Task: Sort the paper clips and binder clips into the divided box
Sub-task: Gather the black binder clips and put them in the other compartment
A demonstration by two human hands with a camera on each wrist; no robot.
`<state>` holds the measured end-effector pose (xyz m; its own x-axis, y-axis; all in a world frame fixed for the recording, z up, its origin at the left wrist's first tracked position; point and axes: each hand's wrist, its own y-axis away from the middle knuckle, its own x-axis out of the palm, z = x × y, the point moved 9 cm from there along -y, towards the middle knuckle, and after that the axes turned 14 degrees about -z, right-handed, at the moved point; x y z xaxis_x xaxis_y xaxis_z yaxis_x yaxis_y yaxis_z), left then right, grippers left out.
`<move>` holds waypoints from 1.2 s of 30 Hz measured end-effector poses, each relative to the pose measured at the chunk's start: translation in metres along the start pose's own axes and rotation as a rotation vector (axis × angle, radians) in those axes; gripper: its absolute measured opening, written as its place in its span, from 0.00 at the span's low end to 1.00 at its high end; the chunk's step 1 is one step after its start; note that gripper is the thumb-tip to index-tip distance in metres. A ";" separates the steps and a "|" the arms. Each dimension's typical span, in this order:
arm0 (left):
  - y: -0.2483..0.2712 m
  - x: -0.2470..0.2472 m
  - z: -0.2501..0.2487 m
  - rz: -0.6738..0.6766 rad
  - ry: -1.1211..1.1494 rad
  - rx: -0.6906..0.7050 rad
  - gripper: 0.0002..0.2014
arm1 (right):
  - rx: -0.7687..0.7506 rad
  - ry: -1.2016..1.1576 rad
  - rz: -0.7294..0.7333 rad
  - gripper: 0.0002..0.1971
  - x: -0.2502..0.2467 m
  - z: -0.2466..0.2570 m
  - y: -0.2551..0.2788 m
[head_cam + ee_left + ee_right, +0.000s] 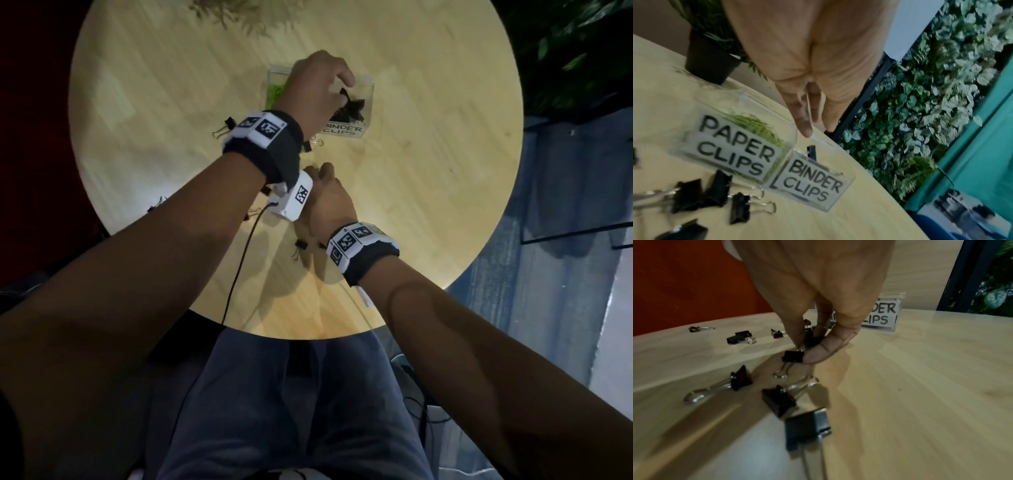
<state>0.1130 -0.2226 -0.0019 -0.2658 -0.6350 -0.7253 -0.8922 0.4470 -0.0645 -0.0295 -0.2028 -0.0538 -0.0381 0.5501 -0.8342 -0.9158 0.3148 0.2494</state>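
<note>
A clear divided box (343, 130) stands at the table's far middle, labelled PAPER CLIPS (735, 151) and BINDER CLIPS (809, 183). Green paper clips (756, 126) fill its left compartment and black binder clips (349, 111) its right. My left hand (318, 82) hovers over the right compartment with straight fingers (806, 128); a black binder clip (811, 151) hangs just below them, above that compartment. Nearer me, my right hand (804, 352) pinches a small black binder clip (793, 356) on the table between thumb and fingers. Several loose binder clips (740, 379) lie around it.
More binder clips (740, 209) lie in front of the box, and others near the table's left edge (156, 204). A potted plant (709, 61) stands at the table's far side. A black cable (239, 267) runs from my left wrist. A leafy wall (920, 113) lies beyond the table's right edge.
</note>
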 end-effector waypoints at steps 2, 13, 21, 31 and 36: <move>0.005 -0.026 0.011 -0.135 0.029 -0.024 0.07 | -0.017 0.049 0.000 0.17 0.002 -0.004 -0.003; 0.088 -0.039 0.121 -0.083 -0.328 -0.291 0.20 | 0.035 0.157 -0.008 0.20 -0.005 -0.018 -0.014; 0.104 -0.019 0.113 -0.045 -0.109 -0.328 0.08 | 0.189 -0.157 -0.175 0.09 -0.041 -0.046 -0.030; 0.103 -0.016 0.106 0.170 -0.051 -0.243 0.08 | 0.076 -0.055 -0.334 0.12 -0.109 -0.015 -0.095; 0.095 -0.027 0.086 0.159 0.183 -0.275 0.06 | -0.129 0.026 -0.107 0.15 -0.048 -0.002 -0.053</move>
<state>0.0666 -0.1084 -0.0476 -0.4479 -0.6842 -0.5756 -0.8926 0.3790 0.2440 0.0200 -0.2476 -0.0278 0.0535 0.4980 -0.8655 -0.9590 0.2673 0.0945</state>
